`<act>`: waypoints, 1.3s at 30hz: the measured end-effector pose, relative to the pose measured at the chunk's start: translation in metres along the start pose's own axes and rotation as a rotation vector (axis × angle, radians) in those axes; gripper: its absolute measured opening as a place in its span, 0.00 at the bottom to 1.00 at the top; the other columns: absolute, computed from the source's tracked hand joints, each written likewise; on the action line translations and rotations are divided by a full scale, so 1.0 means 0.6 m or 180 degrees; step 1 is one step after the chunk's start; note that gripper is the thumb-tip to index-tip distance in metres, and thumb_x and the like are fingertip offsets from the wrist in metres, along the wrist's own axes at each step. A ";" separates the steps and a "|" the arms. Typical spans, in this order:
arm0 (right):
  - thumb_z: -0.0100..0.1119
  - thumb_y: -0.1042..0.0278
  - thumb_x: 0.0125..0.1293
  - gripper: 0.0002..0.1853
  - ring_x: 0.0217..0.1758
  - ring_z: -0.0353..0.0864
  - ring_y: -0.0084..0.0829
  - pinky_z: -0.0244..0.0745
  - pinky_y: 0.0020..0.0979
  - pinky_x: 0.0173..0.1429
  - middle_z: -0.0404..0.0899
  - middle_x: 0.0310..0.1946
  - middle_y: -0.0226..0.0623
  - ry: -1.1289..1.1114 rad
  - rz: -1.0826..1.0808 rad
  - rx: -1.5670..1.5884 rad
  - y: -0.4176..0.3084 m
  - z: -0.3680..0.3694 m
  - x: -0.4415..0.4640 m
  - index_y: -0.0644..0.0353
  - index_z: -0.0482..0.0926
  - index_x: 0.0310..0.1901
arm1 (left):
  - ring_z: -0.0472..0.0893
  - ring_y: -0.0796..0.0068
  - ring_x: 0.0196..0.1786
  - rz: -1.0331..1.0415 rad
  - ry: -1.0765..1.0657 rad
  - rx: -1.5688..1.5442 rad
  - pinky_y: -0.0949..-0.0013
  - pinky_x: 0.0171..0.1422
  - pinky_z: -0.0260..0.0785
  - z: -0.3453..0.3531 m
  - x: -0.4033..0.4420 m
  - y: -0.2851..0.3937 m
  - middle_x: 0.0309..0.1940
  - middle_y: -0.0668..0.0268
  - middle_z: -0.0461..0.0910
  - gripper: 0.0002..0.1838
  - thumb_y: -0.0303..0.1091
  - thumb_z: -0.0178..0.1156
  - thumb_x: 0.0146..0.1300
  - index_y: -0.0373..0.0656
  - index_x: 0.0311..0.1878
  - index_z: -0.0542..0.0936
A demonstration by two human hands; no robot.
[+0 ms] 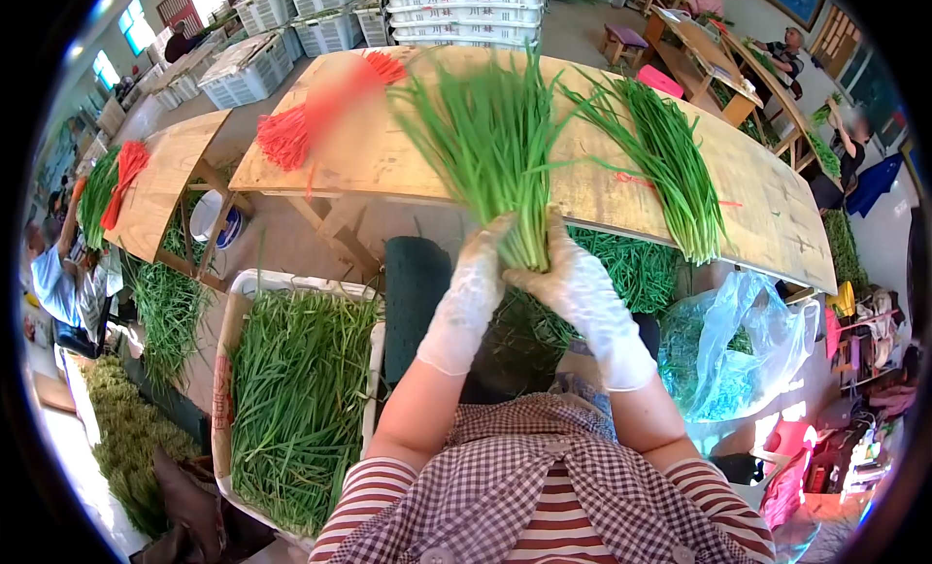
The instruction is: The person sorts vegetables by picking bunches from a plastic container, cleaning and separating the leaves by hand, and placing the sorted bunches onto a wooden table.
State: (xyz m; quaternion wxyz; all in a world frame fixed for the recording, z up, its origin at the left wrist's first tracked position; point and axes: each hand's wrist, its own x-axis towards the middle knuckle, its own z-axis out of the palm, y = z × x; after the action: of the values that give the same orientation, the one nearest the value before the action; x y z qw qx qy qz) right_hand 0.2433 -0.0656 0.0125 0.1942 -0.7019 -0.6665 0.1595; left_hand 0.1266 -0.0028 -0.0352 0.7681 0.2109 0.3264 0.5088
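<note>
Both gloved hands grip the pale stem ends of a bunch of green garlic chives [500, 127] over the table's near edge. My left hand [485, 258] closes round the stems from the left; my right hand [563, 270] presses on them from the right. The leaves fan out away from me and blur slightly at the left. Another bunch of chives [670, 161] lies to the right on the wooden table [767, 200], with a red strip [636, 180] beside it. A bundle of red ties [283, 137] rests on the table's left part, partly smeared in view.
A white crate [223, 389] full of loose chives stands at my lower left. A clear plastic bag [748, 360] with greens sits at the right, below the table. White crates [466, 11] are stacked behind the table. Other people work at tables on both sides.
</note>
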 end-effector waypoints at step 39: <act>0.61 0.64 0.65 0.15 0.28 0.77 0.21 0.74 0.21 0.34 0.82 0.30 0.35 0.0384 0.0895 0.3548 0.083 -0.014 0.040 0.70 0.81 0.44 | 0.81 0.60 0.46 -0.0565 -0.0669 -0.0946 0.54 0.53 0.77 0.017 -0.010 -0.026 0.45 0.57 0.80 0.18 0.33 0.59 0.62 0.37 0.54 0.74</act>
State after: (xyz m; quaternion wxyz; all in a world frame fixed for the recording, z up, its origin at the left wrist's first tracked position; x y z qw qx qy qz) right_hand 0.2922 -0.0442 -0.0035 0.5492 -0.5832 -0.3698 0.4706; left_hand 0.1422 -0.0142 -0.0368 0.8625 0.1175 0.1831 0.4570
